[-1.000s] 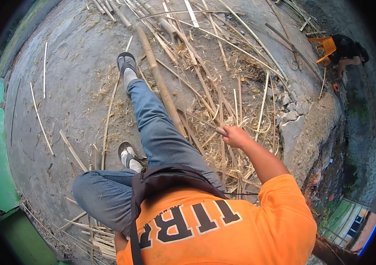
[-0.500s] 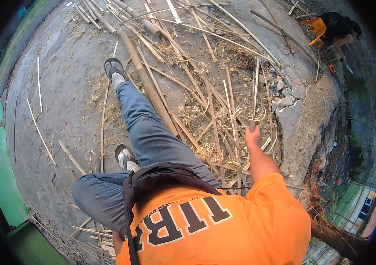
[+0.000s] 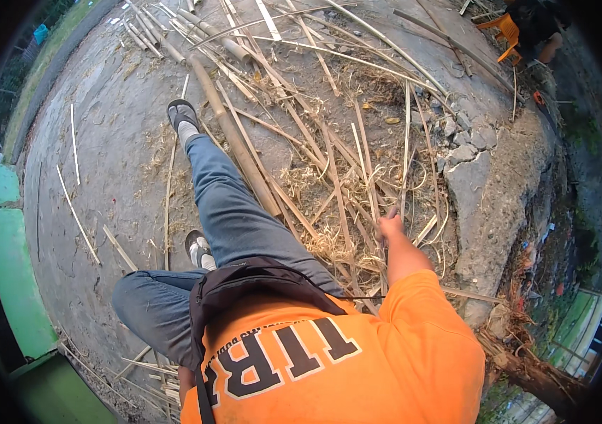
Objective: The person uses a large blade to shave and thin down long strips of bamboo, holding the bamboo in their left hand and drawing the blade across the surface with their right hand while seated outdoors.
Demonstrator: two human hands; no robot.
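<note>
Bamboo strips [image 3: 337, 192] crowd the right hand [image 3: 391, 227], left of the broken concrete edge [image 3: 480, 192].

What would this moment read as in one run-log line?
right hand: closed on brown handle | left hand: out of view | nearby: pale strips, curly shavings | bamboo pole: beside outstretched leg

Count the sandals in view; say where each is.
2: the farther sandal at the end of the outstretched leg, the nearer sandal beyond the bent knee. Any on the person at upper right cannot be made out.
</note>
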